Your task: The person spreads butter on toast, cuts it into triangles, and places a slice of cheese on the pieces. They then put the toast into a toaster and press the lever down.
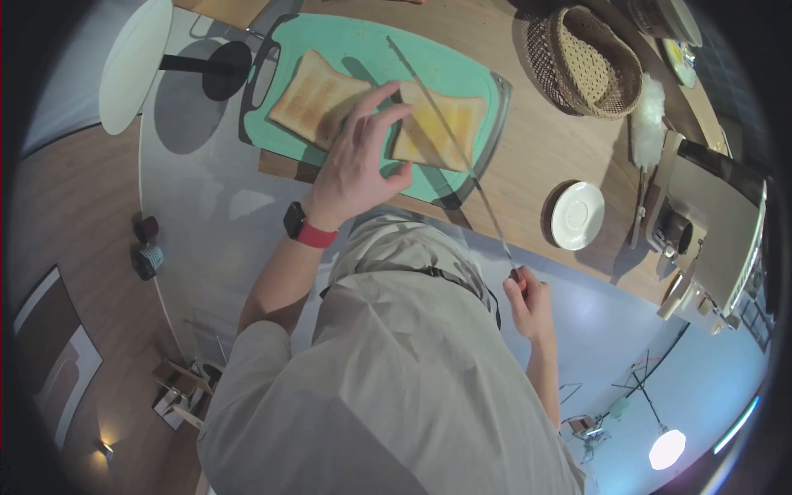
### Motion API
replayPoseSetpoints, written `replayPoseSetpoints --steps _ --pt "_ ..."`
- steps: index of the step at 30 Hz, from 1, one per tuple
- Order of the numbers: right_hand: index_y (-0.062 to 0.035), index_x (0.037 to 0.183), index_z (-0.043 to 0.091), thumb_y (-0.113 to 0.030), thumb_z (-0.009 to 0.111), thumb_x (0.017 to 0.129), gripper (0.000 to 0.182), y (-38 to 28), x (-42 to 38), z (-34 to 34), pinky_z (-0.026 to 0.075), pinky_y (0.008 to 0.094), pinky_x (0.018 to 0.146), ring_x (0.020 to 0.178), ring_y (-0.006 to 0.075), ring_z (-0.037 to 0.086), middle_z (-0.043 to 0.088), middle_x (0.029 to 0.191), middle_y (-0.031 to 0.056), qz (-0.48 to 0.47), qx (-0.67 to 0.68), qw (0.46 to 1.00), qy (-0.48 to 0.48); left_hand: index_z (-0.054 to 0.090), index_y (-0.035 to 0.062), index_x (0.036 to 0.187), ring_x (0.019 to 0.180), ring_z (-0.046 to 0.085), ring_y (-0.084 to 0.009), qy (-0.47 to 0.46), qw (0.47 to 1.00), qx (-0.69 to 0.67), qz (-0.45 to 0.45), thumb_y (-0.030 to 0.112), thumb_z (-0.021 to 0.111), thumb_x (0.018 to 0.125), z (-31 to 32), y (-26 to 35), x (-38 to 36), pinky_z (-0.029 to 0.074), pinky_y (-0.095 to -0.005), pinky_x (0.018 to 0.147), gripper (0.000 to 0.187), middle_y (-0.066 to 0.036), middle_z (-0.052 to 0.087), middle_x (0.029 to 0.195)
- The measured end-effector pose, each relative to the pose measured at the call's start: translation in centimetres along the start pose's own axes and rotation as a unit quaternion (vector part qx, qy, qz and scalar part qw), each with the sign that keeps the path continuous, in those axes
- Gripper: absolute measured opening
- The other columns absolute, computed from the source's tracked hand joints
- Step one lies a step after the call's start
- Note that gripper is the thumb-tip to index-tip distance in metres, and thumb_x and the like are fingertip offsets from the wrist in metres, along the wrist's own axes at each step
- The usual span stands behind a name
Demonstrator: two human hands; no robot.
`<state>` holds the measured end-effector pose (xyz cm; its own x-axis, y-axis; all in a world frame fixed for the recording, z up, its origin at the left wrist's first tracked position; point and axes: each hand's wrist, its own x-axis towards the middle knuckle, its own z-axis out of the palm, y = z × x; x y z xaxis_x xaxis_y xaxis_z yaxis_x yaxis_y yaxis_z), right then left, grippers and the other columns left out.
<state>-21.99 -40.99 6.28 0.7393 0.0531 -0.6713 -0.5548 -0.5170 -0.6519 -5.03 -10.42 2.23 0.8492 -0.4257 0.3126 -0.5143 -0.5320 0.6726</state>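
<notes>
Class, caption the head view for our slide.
Left hand near two toast slices on a green board, right hand holding a knife.

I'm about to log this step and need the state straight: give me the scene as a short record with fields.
Left hand: left hand, fingers spread, reaching over the board between the slices; contact unclear
Right hand: right hand, gripping the handle of a long knife
Blade: crosses above the right slice in view; contact unclear
Other bread: left slice, flat
Surface: green cutting board on a wooden table
Nearby: woven basket, white saucer
</notes>
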Motion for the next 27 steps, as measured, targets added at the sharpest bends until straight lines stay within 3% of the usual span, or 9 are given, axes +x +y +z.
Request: replayPoseSetpoints --steps 5,17,20,27 --pt "-0.0149 0.074 0.022 -0.043 0.05 0.099 0.048 0.3 0.6 -0.6 0.018 0.0252 0.055 0.062 0.0104 0.019 0.023 0.067 -0.0058 -0.017 -0.012 1.0 -0.011 0.048 0.0063 0.13 0.116 0.051 -0.0308 0.051 0.998 0.018 -0.016 -0.004 0.062 0.074 0.6 0.3 -0.8 0.052 -0.0389 0.092 0.059 -0.015 0.047 0.122" --pt "-0.0144 0.072 0.027 -0.05 0.048 0.099 0.05 -0.4 1.5 -1.3 0.021 0.0277 0.055 0.061 0.0118 0.02 0.025 0.063 -0.0065 -0.015 -0.054 0.998 -0.022 0.051 0.0056 0.126 0.1 0.056 -0.0263 0.044 0.998 0.041 -0.01 -0.003 0.062 0.075 1.0 0.5 -1.0 0.054 -0.0351 0.083 0.052 -0.014 0.051 0.117" --pt "-0.0139 0.072 0.026 -0.048 0.047 0.1 0.048 -0.4 1.7 -1.4 0.02 0.0285 0.055 0.062 0.013 0.018 0.023 0.064 -0.0057 -0.026 -0.059 0.998 -0.026 0.051 0.0041 0.125 0.107 0.054 -0.0288 0.04 0.998 0.037 -0.018 -0.002 0.062 0.076 1.1 0.5 -1.0 0.051 -0.0367 0.09 0.05 -0.014 0.051 0.115" --pt "-0.0129 0.073 0.026 -0.046 0.046 0.1 0.048 -0.6 1.8 -1.6 0.02 0.0302 0.056 0.062 0.0144 0.018 0.022 0.064 -0.0043 -0.009 -0.062 0.997 -0.035 0.05 0.0037 0.123 0.106 0.055 -0.0285 0.032 0.998 0.049 -0.018 0.0 0.063 0.075 1.0 0.8 -0.8 0.052 -0.0366 0.089 0.049 -0.015 0.052 0.114"
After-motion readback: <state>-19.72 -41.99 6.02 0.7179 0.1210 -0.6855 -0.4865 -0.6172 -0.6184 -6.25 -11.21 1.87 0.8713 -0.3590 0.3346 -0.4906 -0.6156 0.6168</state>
